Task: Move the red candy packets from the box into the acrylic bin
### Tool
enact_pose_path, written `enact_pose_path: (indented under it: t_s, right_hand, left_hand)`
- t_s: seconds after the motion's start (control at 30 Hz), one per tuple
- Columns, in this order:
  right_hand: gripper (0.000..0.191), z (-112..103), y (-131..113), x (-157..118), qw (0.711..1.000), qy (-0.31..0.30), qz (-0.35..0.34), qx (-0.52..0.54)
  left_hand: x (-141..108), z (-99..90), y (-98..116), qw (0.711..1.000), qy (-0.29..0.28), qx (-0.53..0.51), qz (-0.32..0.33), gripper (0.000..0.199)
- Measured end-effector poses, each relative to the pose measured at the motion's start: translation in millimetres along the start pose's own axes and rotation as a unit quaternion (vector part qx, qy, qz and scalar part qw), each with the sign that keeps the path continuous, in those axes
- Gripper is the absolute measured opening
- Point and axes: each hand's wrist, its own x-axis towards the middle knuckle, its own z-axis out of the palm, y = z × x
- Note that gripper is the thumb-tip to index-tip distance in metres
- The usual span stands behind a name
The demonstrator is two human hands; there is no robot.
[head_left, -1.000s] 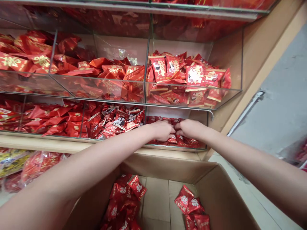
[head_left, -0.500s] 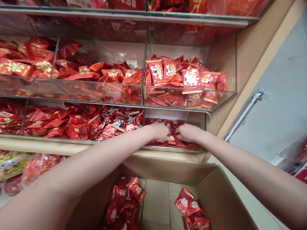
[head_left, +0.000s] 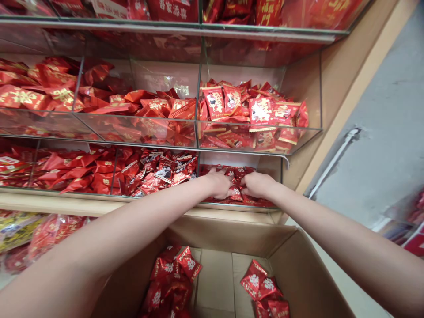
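Both my hands reach into the lower right shelf compartment, among small red candy packets [head_left: 236,193] with silver and gold print. My left hand [head_left: 217,184] lies on the packets at the left, its thumb and fingers apart. My right hand [head_left: 257,184] touches them from the other side, fingers bent and the thumb apart from them; its fingertips are partly hidden. Below my arms stands an open cardboard box [head_left: 217,278]. Inside it are one pile of matching red packets [head_left: 170,280] at the left and a smaller group [head_left: 261,282] at the right.
Clear-walled compartments of red packets [head_left: 261,108] rise above my hands, with a shelf edge [head_left: 149,145] just over them. More red sweets [head_left: 162,170] fill the neighbouring bin. A wooden side panel [head_left: 341,84] and grey wall [head_left: 380,123] stand at the right. Bagged goods [head_left: 53,234] lie at lower left.
My hands stay on the packets in the same compartment, with only slight finger movement. The view has shifted a little. The packets in the box look unchanged.
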Motion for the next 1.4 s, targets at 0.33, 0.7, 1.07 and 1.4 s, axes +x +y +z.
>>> enact_pose_path:
  t_s: [0.33, 0.7, 1.07, 1.4]
  right_hand:
    - [0.019, -19.5, 11.7, -4.2, 0.997, -0.048, 0.051, 0.01]
    - [0.025, -9.8, -2.6, -34.1, 0.95, 0.189, 0.048, 0.242]
    - [0.023, 20.6, -66.8, -63.5, 0.533, 0.186, 0.021, 0.825]
    - [0.021, 27.3, -61.3, -76.7, 0.531, 0.197, 0.045, 0.823]
  left_hand:
    - [3.3, 8.6, -4.8, 0.998, 0.004, -0.06, -0.007, 0.041]
    - [-38.9, 17.9, 31.1, 0.894, 0.272, -0.355, -0.015, 0.053]
    - [-71.5, 44.1, 62.4, 0.55, 0.21, -0.809, -0.007, 0.075]
    - [-80.4, 48.7, 63.9, 0.613, 0.184, -0.765, 0.062, 0.078]
